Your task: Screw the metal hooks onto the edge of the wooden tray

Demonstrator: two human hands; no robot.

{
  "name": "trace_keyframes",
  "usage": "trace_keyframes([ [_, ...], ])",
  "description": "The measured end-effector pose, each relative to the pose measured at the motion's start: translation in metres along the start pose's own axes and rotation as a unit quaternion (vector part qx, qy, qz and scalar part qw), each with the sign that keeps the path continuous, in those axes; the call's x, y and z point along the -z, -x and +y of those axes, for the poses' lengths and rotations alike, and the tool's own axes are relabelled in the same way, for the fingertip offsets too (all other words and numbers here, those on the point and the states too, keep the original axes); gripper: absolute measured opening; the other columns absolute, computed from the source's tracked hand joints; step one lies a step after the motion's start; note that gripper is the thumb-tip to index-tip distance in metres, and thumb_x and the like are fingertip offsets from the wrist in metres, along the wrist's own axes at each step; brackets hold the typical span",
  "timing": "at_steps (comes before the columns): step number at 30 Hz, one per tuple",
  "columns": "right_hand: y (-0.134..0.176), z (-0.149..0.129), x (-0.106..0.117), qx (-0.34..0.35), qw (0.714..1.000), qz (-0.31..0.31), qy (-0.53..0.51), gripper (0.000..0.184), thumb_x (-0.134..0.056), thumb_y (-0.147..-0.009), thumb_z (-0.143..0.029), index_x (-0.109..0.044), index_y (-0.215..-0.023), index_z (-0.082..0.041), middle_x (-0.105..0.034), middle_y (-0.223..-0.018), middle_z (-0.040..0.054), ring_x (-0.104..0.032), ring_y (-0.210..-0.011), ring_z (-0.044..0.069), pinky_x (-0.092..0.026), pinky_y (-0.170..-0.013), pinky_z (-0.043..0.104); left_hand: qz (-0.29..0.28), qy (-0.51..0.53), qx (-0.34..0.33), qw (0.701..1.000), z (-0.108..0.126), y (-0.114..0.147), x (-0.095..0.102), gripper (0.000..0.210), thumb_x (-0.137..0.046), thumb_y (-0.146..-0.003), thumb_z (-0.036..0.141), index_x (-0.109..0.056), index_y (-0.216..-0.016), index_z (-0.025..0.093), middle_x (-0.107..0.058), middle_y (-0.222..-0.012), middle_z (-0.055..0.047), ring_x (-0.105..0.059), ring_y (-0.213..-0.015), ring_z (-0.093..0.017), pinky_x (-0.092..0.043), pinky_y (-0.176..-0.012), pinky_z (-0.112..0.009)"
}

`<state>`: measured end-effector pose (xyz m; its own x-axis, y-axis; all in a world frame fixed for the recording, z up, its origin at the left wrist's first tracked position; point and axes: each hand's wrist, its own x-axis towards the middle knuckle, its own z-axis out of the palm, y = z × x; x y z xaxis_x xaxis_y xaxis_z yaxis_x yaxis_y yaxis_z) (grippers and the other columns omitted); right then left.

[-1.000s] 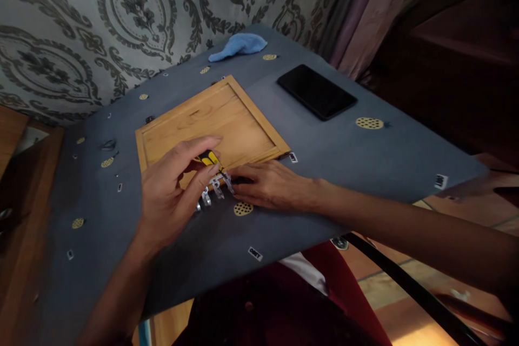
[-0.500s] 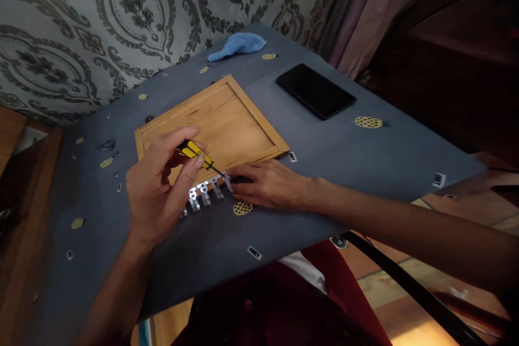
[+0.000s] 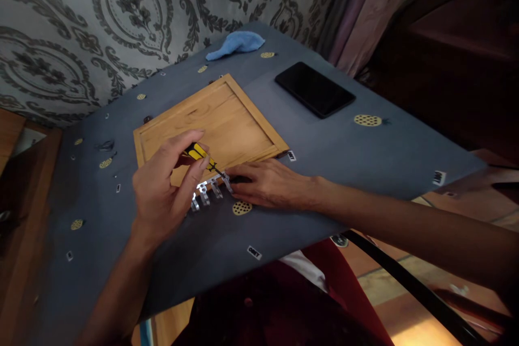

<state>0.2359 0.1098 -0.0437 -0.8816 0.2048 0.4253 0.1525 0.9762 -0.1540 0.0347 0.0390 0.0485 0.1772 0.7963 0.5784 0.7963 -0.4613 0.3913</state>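
My left hand (image 3: 166, 186) is closed around the yellow and black handle of a screwdriver (image 3: 201, 155). The slanting shaft reaches down to the right end of a shiny metal hook rail (image 3: 214, 188). This rail, with several hooks, lies along the near edge of a framed wooden board (image 3: 214, 119). My right hand (image 3: 270, 184) lies low at the board's near edge, its fingers pinching the rail's right end beside the screwdriver tip. Those fingers hide the rail's end, and I cannot see a screw under the tip. Part of the rail's left side is behind my left hand.
A black phone (image 3: 315, 90) lies right of the board on the grey-blue tablecloth (image 3: 324, 157). Behind the board is a crumpled blue cloth (image 3: 237, 45). A small dark item (image 3: 105, 146) lies at the left. The patterned wall (image 3: 133, 16) borders the table's far side.
My left hand and the screwdriver have shifted slightly right, and the handle has turned a little. My right hand stays at the rail's end.
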Motion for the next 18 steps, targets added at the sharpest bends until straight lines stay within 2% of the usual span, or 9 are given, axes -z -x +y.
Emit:
trace_keyframes([
  [5,-0.0005,0.0001,-0.0006,-0.002,1.000,-0.002,-0.001,0.020,-0.052,-0.100,-0.024,-0.070,-0.098,-0.015,-0.069,-0.119,0.0122,-0.068,-0.089,0.019,-0.050,-0.064,0.029,0.016,-0.016,-0.023,0.999,-0.0005,-0.0013,-0.0011,0.036,-0.070,-0.090,0.020,-0.062,-0.123,0.029,-0.071,-0.110,0.001,-0.071,-0.081,-0.011,-0.061,-0.076,-0.026],
  [12,0.0006,0.0017,-0.0007,-0.014,1.000,-0.013,-0.020,0.016,-0.057,-0.097,-0.025,-0.071,-0.104,-0.017,-0.067,-0.126,0.0114,-0.070,-0.092,0.020,-0.054,-0.068,0.030,0.006,-0.005,-0.009,1.000,0.0017,-0.0004,0.0002,0.035,-0.068,-0.090,0.016,-0.063,-0.122,0.028,-0.071,-0.110,0.003,-0.071,-0.086,-0.010,-0.062,-0.078,-0.021],
  [18,0.0044,0.0031,-0.0005,-0.015,0.996,0.003,-0.089,0.022,-0.053,-0.100,-0.026,-0.069,-0.112,-0.016,-0.065,-0.130,0.0130,-0.070,-0.099,0.021,-0.059,-0.078,0.035,-0.007,-0.014,-0.019,1.000,0.0060,-0.0005,0.0015,0.034,-0.067,-0.091,0.016,-0.063,-0.123,0.028,-0.071,-0.108,0.003,-0.071,-0.084,-0.010,-0.063,-0.081,-0.023],
])
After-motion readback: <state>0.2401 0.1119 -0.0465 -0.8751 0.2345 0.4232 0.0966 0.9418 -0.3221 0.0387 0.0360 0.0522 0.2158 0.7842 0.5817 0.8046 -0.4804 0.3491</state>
